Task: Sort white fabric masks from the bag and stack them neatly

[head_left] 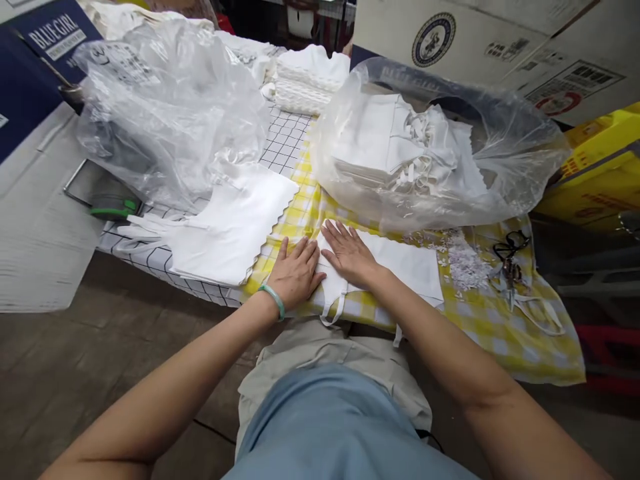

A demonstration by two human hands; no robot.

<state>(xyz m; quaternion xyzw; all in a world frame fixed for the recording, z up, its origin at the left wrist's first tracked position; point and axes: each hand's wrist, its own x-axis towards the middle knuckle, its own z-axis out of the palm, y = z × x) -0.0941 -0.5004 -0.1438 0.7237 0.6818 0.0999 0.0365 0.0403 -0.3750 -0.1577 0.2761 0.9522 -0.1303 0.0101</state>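
Note:
A white strappy camisole [405,261] lies flat on the yellow checked cloth [280,250] in front of me, its straps toward my body. My right hand [350,255] rests flat on its left part with the fingers spread. Beside it, my left hand [296,272] lies palm down at the garment's left edge, fingers stretched out; a pale green bangle circles that wrist. What lies beneath both palms is hidden. To the left is a stack of similar white garments [230,223] with scalloped edges and straps trailing left.
A clear plastic bag [520,153] at the back right holds more folded white garments [367,137]. Another crumpled plastic bag [175,107] stands back left. Scissors [509,273] lie at the right by white scraps [465,260]. Cardboard boxes [475,40] stand behind.

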